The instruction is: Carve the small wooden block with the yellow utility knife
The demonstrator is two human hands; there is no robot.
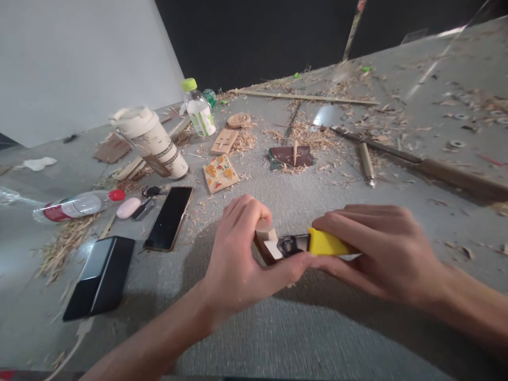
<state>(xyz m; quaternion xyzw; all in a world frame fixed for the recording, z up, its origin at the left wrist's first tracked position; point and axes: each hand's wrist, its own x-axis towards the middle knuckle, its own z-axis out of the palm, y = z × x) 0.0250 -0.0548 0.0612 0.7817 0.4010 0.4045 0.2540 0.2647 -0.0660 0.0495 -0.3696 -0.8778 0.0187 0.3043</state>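
My left hand (pixel 238 259) is closed around a small piece of wood (pixel 266 239), pinching it between thumb and fingers just above the grey table. My right hand (pixel 381 254) grips a yellow utility knife (pixel 317 243), whose black blade end rests against the wood piece. The two hands meet at the middle of the view, thumbs touching near the blade.
A smartphone (pixel 169 217) and a black case (pixel 101 275) lie left of my hands. Farther back are a tipped paper cup (pixel 153 140), two plastic bottles (pixel 198 111), carved wooden tiles (pixel 220 174), a dark leather scrap (pixel 291 156), chisels (pixel 367 164) and scattered wood shavings.
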